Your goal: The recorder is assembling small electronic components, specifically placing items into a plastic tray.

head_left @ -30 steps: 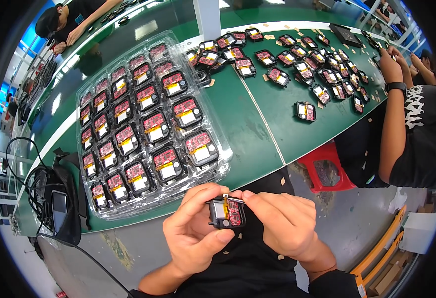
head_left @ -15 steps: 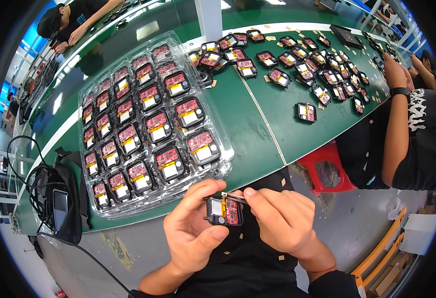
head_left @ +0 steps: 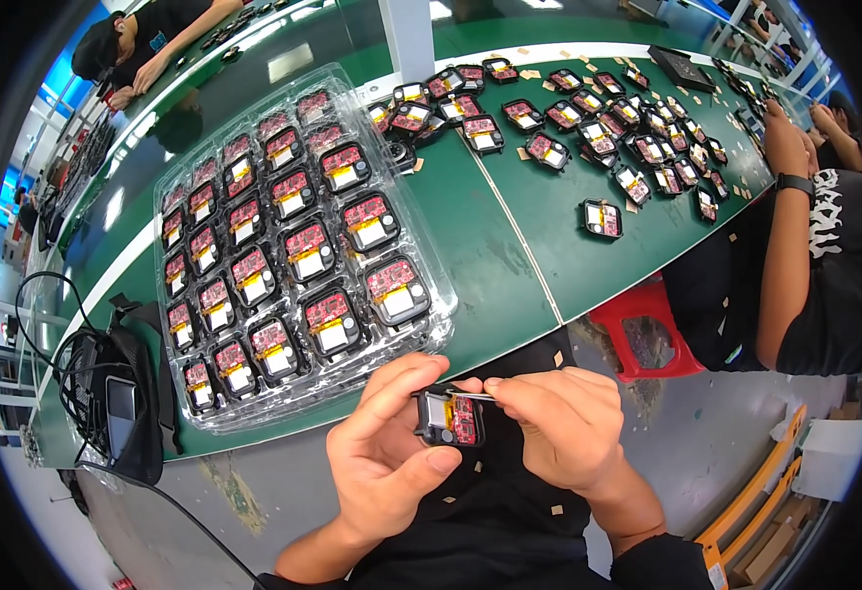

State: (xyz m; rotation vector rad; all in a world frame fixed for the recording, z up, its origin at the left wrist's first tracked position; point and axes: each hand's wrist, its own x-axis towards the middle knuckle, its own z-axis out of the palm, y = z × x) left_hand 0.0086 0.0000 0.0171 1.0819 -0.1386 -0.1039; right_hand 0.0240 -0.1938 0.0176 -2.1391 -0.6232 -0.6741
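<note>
Head view, and across the room the long green worktop (head_left: pixel 495 256) takes up most of what I see, its far end reaching away to the right. A co-worker (head_left: pixel 834 295) in a black top sits at that right end, arms raised over it, with a red stool (head_left: pixel 662 301) nearby. On the left half lies a clear plastic tray (head_left: pixel 439 265), filled with rows of black housings showing red boards and white blocks. A black bag (head_left: pixel 148 398) tangled with cables sits left of the tray.

Now the person's hands: the left hand (head_left: pixel 384 482) is half curled, thumb below and fingers above, gripping a black housing (head_left: pixel 465 421) by its edges. That piece is held over the lap, just off the worktop's near edge. The right hand (head_left: pixel 571 428) is pinched tight, thumb against finger, on a thin metallic tool (head_left: pixel 474 395); its tip is at the housing's upper edge, though I can't tell whether it touches. More loose housings (head_left: pixel 603 218) lie scattered to the right, among small tan chips (head_left: pixel 535 74).
</note>
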